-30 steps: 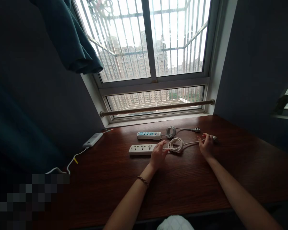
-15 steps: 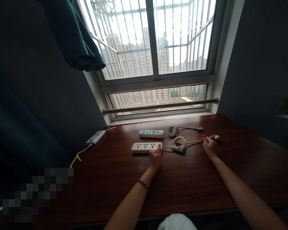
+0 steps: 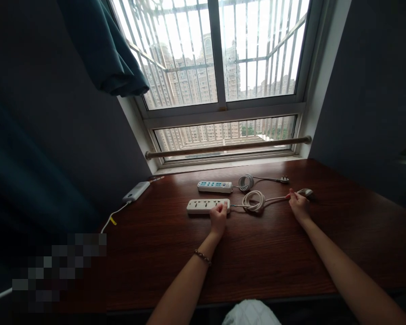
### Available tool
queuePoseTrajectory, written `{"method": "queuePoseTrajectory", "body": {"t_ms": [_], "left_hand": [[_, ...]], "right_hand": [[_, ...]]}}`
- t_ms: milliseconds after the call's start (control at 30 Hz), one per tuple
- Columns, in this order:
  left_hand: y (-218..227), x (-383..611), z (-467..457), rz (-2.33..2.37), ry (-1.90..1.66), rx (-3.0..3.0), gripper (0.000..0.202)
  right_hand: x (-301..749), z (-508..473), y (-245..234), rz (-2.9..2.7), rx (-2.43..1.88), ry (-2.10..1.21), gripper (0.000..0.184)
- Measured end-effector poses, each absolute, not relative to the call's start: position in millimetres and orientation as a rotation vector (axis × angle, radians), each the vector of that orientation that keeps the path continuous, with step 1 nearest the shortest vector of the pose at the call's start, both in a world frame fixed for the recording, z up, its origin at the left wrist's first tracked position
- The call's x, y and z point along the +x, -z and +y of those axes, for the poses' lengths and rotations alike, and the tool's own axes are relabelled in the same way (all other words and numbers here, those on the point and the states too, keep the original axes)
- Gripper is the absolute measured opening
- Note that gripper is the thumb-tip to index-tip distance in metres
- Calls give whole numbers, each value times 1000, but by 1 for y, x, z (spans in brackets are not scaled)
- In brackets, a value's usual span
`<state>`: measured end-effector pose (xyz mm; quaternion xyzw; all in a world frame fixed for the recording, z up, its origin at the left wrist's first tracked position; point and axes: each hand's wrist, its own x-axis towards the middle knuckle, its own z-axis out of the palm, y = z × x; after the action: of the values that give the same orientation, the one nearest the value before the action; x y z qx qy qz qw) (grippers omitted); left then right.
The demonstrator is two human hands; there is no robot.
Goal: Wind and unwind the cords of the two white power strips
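Note:
A cream power strip (image 3: 205,206) lies on the dark wooden table (image 3: 264,253). Its cord runs right into a coil (image 3: 253,200) and ends at a plug (image 3: 305,192). My left hand (image 3: 218,218) is closed on the strip's right end. My right hand (image 3: 299,205) pinches the cord just before the plug. A second strip with blue sockets (image 3: 214,186) lies behind, with its own coiled cord (image 3: 246,182) and plug (image 3: 284,179).
A white power bank (image 3: 136,191) with a white cable (image 3: 113,217) sits at the table's left, by the wall. A wooden rod (image 3: 228,147) crosses the window sill. A dark teal curtain (image 3: 104,49) hangs at upper left.
My left hand has moved left from the coil to the right end of the cream strip and closed on it. My right hand has stayed on the cord near the plug.

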<state>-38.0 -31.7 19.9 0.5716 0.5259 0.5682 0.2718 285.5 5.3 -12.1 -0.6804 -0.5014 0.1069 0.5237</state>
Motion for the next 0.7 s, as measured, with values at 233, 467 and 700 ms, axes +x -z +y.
{"method": "queuePoseTrajectory", "body": {"t_ms": [233, 467, 700], "left_hand": [[-19, -34, -38, 1394, -1502, 1686, 46], [-16, -37, -32, 1420, -1593, 1538, 45], [-8, -48, -15, 1419, -1751, 1169, 38]], "right_hand": [[287, 8, 15, -1186, -1625, -261, 69], [290, 11, 18, -1177, -1637, -250, 69], [290, 11, 18, -1162, -1646, -298, 67]]}}
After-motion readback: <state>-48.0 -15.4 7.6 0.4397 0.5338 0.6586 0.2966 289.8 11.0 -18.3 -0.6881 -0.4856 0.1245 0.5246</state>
